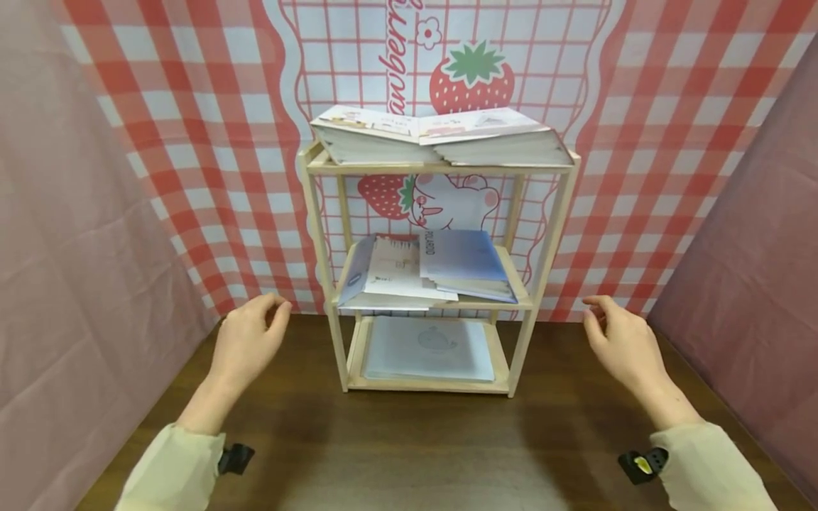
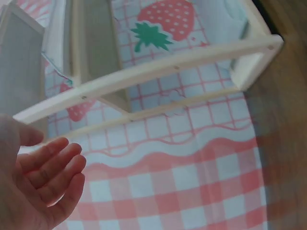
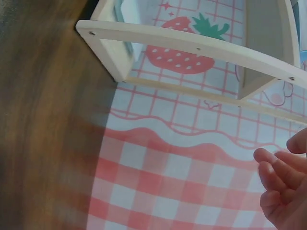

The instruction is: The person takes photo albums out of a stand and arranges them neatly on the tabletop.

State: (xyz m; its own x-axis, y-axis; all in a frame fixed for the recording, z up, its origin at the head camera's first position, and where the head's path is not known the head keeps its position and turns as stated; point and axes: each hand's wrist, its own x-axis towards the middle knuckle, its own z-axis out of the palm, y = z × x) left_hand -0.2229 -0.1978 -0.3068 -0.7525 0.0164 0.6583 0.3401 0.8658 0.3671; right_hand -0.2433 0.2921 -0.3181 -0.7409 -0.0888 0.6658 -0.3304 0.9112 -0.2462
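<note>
Pale wood forms the shelf (image 1: 540,284), upright on the brown surface (image 1: 422,454) between the left hand (image 1: 249,333) and the right hand (image 1: 626,344), touching neither. Fingers of both hands: loosely bent, side by side, clamped on nothing. Governing relation: the shelf lies to the right of the left hand and to the left of the right hand; neither is clearly nearer. Top level: open book (image 1: 409,135), long axis left to right. Middle level: blue book (image 1: 460,255), right of white pages (image 1: 399,266). Bottom level: pale book (image 1: 428,348), lying flat.
</note>
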